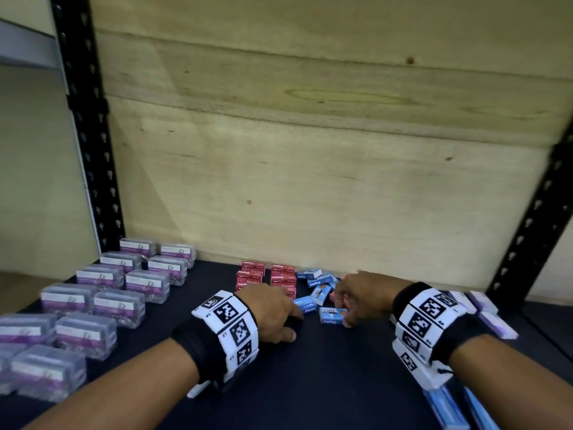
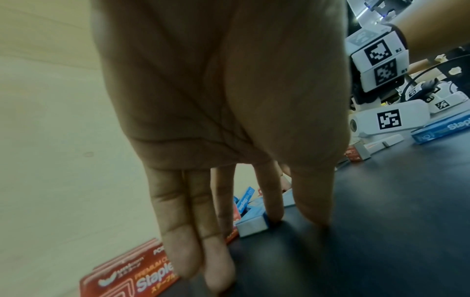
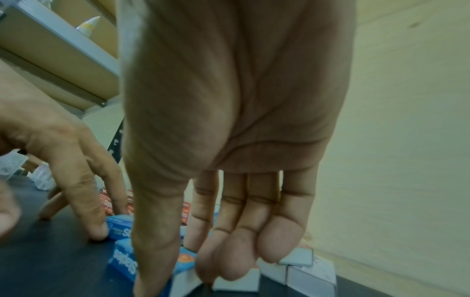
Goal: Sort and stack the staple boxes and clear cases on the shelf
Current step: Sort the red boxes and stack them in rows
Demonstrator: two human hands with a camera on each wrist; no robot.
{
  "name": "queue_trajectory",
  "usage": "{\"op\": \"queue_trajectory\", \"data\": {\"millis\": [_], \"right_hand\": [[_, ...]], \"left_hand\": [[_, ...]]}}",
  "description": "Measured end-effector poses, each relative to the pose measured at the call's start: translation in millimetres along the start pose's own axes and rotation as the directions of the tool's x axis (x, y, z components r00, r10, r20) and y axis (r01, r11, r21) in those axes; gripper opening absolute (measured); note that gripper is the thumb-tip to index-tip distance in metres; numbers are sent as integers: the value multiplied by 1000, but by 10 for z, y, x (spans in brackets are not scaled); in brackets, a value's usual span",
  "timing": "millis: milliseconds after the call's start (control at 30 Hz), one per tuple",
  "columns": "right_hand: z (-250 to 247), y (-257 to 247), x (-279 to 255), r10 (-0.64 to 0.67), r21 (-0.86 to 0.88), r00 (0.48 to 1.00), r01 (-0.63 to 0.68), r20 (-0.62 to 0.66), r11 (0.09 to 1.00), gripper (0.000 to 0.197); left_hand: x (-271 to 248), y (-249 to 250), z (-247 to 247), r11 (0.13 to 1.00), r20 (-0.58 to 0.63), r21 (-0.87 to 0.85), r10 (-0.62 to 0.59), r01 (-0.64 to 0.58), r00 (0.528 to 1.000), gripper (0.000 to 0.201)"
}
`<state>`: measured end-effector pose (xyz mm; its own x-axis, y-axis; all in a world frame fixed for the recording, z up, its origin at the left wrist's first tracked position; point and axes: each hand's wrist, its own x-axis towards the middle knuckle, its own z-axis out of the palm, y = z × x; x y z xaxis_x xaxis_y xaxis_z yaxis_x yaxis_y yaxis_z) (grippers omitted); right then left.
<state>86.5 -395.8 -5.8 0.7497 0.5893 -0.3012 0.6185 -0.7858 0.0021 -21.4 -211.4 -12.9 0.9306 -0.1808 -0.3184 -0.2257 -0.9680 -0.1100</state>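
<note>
Two short stacks of red staple boxes (image 1: 266, 276) stand at the back of the dark shelf (image 1: 310, 383). Loose blue staple boxes (image 1: 317, 282) lie scattered to their right. My left hand (image 1: 290, 316) reaches down with straight fingers (image 2: 273, 201), and one fingertip touches the end of a blue box (image 2: 251, 224). My right hand (image 1: 344, 308) pinches another blue staple box (image 1: 333, 316) between thumb and fingers, still resting on the shelf. Clear cases (image 1: 124, 287) with purple labels sit in rows on the left.
A plywood back wall (image 1: 310, 150) closes the shelf, with black uprights (image 1: 90, 150) at both sides. White and purple boxes (image 1: 483, 308) lie behind my right wrist. Long blue boxes (image 1: 446, 408) sit at the front right.
</note>
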Motion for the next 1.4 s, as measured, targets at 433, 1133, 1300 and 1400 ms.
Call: {"op": "queue_trajectory", "data": {"millis": [433,1133,1300,1400], "right_hand": [[8,-15,-23,14,15,1000,-14,-2,1000,30],[61,259,-255,36,87,998,-41,53,995,32],[61,324,-341,35,87,998,-39,50,995,30],[61,358,-410,59,78,996,-65,71,995,29]], "left_hand": [[-93,-12,91,998,-39,-32,57,-58,998,49],[368,-54,-256,958,-68,248,168,-147,983,54],[472,-25,-251,938,-92,287,227,-193,969,46],[476,44,-272,931,-65,285,255,-227,965,45]]}}
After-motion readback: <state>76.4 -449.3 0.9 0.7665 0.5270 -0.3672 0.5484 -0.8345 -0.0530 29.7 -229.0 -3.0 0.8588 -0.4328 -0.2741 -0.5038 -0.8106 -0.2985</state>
